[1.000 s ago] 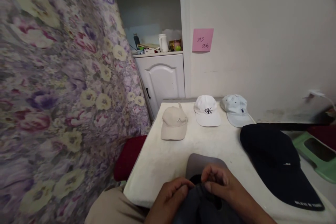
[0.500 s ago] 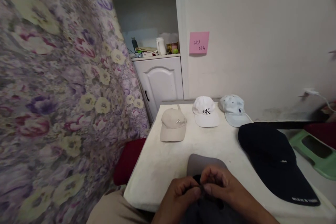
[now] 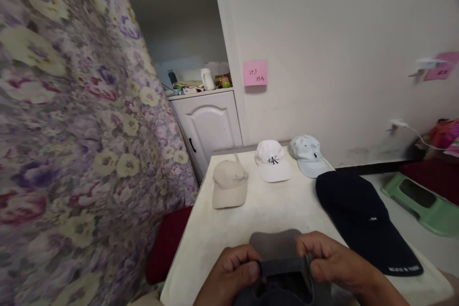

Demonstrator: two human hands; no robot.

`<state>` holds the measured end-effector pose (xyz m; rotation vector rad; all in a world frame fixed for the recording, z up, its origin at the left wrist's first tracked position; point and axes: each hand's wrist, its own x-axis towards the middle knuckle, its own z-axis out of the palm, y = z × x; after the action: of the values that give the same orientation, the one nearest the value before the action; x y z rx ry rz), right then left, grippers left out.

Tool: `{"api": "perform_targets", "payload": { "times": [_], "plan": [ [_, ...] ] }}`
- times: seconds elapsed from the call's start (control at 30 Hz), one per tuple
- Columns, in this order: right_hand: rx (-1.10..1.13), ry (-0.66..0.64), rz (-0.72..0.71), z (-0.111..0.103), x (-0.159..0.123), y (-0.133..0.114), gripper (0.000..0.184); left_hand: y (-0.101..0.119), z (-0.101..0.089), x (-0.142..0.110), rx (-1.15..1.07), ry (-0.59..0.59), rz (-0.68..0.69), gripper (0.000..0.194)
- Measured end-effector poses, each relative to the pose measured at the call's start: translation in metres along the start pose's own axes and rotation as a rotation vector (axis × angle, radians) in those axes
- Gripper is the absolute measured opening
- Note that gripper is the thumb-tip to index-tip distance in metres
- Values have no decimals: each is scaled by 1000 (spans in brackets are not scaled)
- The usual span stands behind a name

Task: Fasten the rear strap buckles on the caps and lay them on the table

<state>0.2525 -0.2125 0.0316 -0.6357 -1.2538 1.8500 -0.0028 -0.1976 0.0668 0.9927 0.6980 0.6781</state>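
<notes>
Soft, rather dim indoor light lay evenly over the wall [image 3: 322,33], without harsh glare. The alcove [image 3: 179,28] sat in shade, the pink note [image 3: 255,72] cast a faint shadow, the grey cap [image 3: 281,266] looked murky, and the curtain [image 3: 71,119] appeared smeared and stretched leftward.

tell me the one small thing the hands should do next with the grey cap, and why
Probably a gentle outward tug on the strap of the grey cap, to check that it holds: it spans the cap's back, and the left hand and right hand already pinch its two ends, but the fastening itself cannot be made out.
</notes>
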Motion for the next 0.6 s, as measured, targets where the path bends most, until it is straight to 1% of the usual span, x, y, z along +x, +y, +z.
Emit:
{"api": "perform_targets", "payload": {
  "times": [0.1,0.2,0.27,0.33,0.37,0.47,0.53,0.6],
  "plan": [
    [89,24,-21,8,0,-4,44,16,4,-5,-36,-81,3,29],
    [227,3,-39,18,3,-12,35,28,10,-7,-148,-113,23,31],
    [337,-15,-55,23,7,-19,29,31,14,-4,-246,-122,31,31],
    [399,15,-82,24,13,-24,25,29,16,2,-313,-156,33,30],
    [411,39,-95,23,16,-25,22,28,16,5,-334,-162,41,28],
    [402,77,-112,17,23,-23,20,23,14,14,-398,-101,76,21],
    [352,61,-103,11,24,-19,23,21,13,16,-416,-54,79,17],
    [256,32,-93,7,22,-17,27,22,14,16,-405,-47,72,16]
  ]
}}
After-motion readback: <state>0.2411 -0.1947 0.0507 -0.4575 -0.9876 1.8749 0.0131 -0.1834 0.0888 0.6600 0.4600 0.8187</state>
